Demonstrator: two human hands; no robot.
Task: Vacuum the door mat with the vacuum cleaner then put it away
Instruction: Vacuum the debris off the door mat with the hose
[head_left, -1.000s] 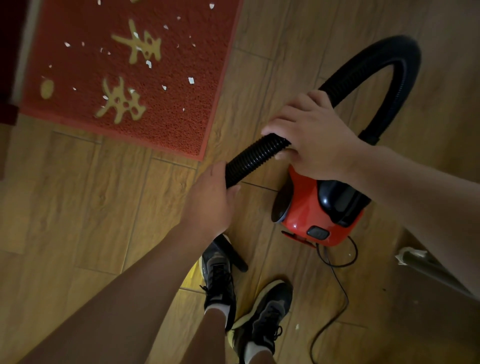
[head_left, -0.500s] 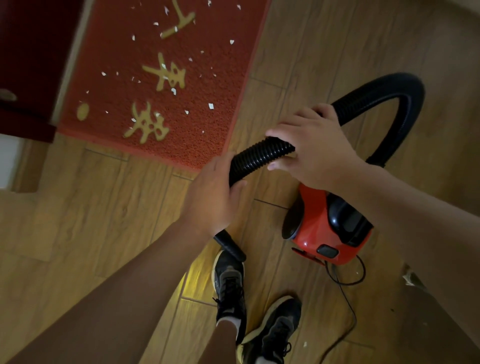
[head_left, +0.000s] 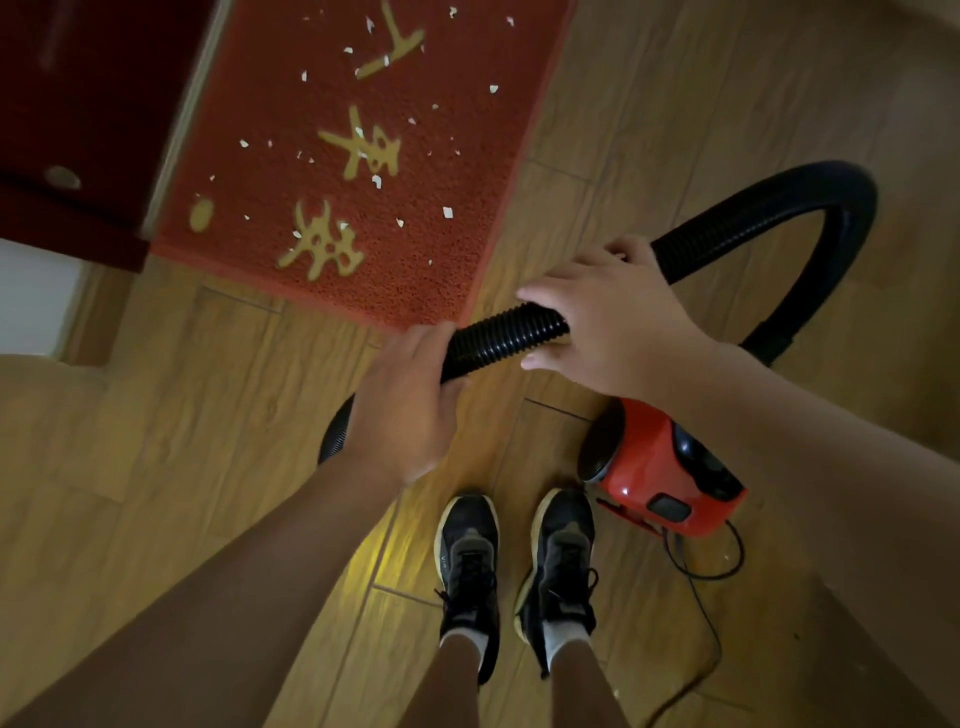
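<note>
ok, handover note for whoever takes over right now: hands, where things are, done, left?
Left hand: grips the hose, lower down.
Right hand: holds the same hose just above, fingers over, thumb under.
Vacuum: on the floor beside the right shoe; its cord trails behind it.
Mat: ahead and to the left, strewn with white scraps.
Done: hose in hand, nothing more that shows.
Left: vacuum the mat, then put the vacuum away.
</note>
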